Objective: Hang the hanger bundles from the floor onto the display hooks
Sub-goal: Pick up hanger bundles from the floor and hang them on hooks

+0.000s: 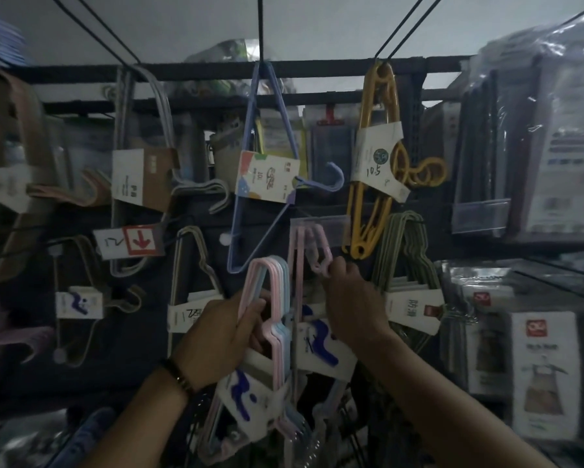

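**Caption:** One head-worn wide-angle view, square on to the hanger display rack [284,67] and close in.

**Detail:** We're looking out from the person's head, straight at the rack and tipped a touch upward, so pale wall [317,21] shows above the top rail. Both forearms come in from the bottom edge. Low in the centre, the left hand [223,332] grips a pastel hanger bundle [279,346] and the right hand [351,298] pinches a pink hanger bundle [297,261], so we're near enough for the hands to reach the hung stock. Bagged goods [537,130] crowd the right edge, and the lens bends and blurs both sides.
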